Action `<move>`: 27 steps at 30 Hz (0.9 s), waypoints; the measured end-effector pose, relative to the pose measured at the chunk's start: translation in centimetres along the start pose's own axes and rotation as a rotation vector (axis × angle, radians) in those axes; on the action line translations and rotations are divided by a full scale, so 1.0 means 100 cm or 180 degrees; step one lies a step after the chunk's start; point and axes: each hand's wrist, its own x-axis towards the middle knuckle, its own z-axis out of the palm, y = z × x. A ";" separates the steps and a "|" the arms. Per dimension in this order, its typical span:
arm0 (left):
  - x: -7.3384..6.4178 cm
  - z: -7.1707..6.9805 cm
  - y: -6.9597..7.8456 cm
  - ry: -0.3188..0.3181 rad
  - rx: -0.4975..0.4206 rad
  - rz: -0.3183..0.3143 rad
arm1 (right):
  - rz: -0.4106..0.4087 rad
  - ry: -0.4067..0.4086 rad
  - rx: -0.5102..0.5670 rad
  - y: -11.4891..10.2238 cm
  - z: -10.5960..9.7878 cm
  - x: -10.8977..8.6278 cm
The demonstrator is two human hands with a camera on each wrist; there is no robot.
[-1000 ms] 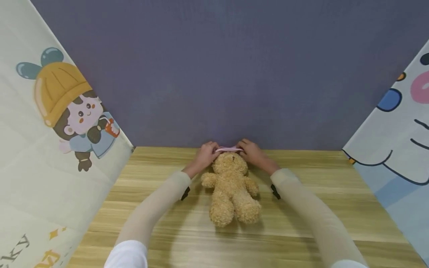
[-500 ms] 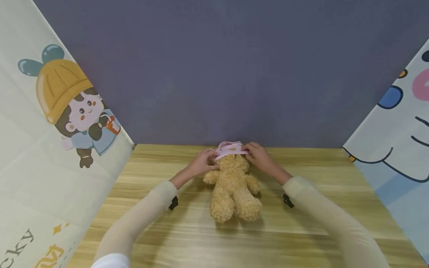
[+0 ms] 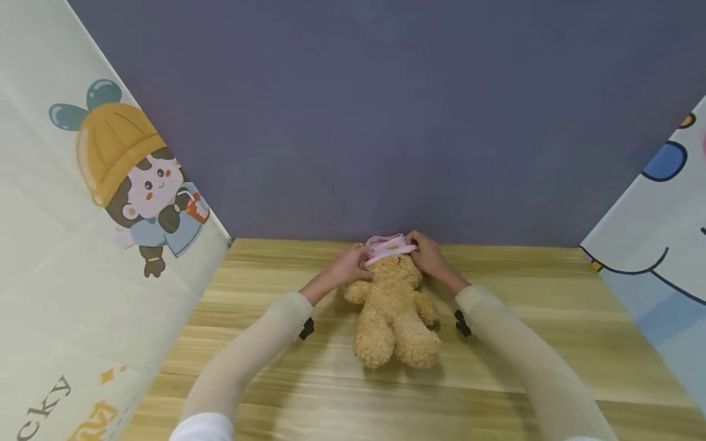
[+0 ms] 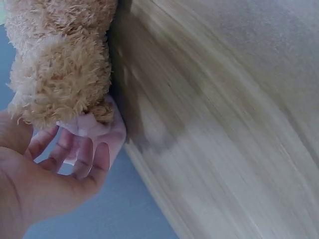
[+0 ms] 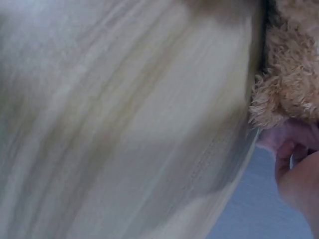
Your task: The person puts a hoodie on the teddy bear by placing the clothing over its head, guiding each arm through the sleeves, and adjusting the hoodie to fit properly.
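One tan teddy bear [image 3: 390, 300] was laid out right at centre stage on a wooden table [image 3: 342, 398], its head pointed to twelve o'clock and both feet set towards six. Across the top of that head, at twelve, a pink cloth piece [image 3: 388, 246] was stretched, its near band laid against the fur and the rest looped up beyond! From the left wrist, a tuft of fur was shown poking out beside that cloth.

And now to the grips! At about half past ten from the bear's middle, the left hand [image 3: 349, 263] was placed, one end of the cloth held in its bent fingers and the thumb laid against the head. Over at one o'clock, the other end was pinched by the right hand [image 3: 426, 252]; in the right wrist view, that hand was partly cut off at the edge.

Both arms were covered by long pale sleeves, the left sleeve [image 3: 248, 355] at half past eight, the right sleeve [image 3: 529, 355] at half past three. Just by each cuff, a black device [image 3: 463, 323] was seen.

Farther out, twelve o'clock was filled by a dark blue-grey wall [image 3: 353, 122]. At ten, a cartoon figure [image 3: 149, 190] in a yellow hat was printed on the pale left panel [image 3: 44, 245], with lettering [image 3: 41, 409] placed at half past eight. At two, a blue spot [image 3: 665, 161], outlined in black, was printed on the right panel [image 3: 634, 245].
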 end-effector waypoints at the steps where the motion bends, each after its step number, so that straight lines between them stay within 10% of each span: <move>1: 0.001 0.001 0.001 0.0011 0.0014 0.0001 | -0.0030 0.0066 0.0056 0.001 -0.002 -0.001; 10: 0.001 0.018 0.005 -0.0307 0.0366 0.0138 | -0.0747 -0.0556 -0.1355 0.007 -0.018 -0.021; 19: -0.010 0.008 -0.006 -0.0626 -0.0882 0.0265 | -0.0461 -0.0872 -0.0413 0.004 -0.038 -0.031; 27: -0.007 0.006 -0.002 -0.0680 -0.0814 0.0401 | -0.0031 -0.2330 0.0291 -0.003 -0.093 -0.052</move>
